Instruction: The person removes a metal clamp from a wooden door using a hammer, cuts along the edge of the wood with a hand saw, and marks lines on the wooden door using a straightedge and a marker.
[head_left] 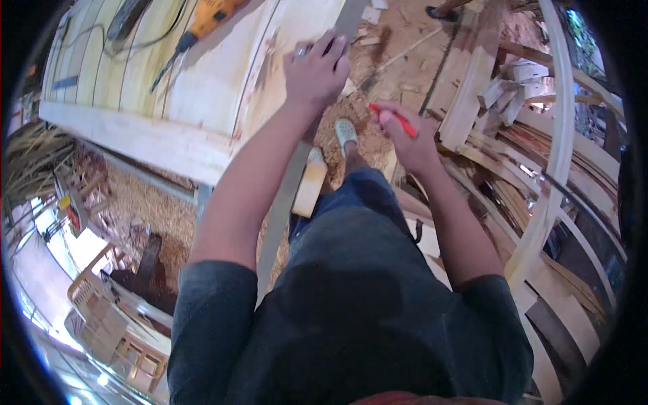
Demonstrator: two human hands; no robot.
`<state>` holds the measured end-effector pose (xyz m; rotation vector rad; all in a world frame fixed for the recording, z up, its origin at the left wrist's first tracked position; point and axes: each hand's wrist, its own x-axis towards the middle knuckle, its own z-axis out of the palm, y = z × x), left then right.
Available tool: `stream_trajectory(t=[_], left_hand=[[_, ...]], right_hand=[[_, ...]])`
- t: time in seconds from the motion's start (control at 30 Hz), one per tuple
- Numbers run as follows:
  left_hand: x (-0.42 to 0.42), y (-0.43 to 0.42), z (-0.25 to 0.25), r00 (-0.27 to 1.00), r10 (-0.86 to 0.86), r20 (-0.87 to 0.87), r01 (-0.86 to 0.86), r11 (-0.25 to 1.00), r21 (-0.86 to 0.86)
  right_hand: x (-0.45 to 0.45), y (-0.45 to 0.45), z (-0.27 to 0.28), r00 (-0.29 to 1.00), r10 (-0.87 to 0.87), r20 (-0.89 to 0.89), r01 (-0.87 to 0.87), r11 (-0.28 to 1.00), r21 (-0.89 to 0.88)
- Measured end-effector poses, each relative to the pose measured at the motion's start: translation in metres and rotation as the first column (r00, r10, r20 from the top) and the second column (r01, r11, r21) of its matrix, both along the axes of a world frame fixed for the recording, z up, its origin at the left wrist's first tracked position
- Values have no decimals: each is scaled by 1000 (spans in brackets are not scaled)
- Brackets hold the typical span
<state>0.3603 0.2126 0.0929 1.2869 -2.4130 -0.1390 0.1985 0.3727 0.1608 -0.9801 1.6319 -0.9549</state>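
Observation:
My left hand (pixel 316 77) lies palm down at the long edge of a pale wooden panel (pixel 209 84), its fingers apart and bent. What lies under the palm is hidden, and a small silvery band shows on one finger. In my right hand (pixel 413 145) is a slim red pencil or marker (pixel 403 123), pinched between thumb and fingers. This hand hangs in the air to the right of the panel, above the floor. Closer to my body, a short pale wood block (pixel 310 185) sticks out beside my leg.
An orange power drill (pixel 210 17) with a long bit lies on the panel, its dark cord (pixel 108 47) trailing left. Wood shavings (pixel 368 128) cover the floor around my shoes. Stacked boards and offcuts (pixel 513 162) line the right side. A wooden chair (pixel 91 290) stands lower left.

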Motion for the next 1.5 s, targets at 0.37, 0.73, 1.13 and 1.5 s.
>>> stream_trajectory(t=[0.37,0.73,1.13,1.5], left_hand=[[94,44,60,758,-509,407,374,851,368],[120,84,68,679,-450,581,295,891,345],[115,88,66,691,-406,598,250,911,329],[107,89,59,693,-392,605,220,914,341]], right_hand=[[128,119,8,965,202,-166,-207,978,-14],[182,105,-5,903,98,-418,-188,965,-181],[163,50,4,979,14,-202,0,998,70],[176,57,11,975,155,-160,-90,932,351]])
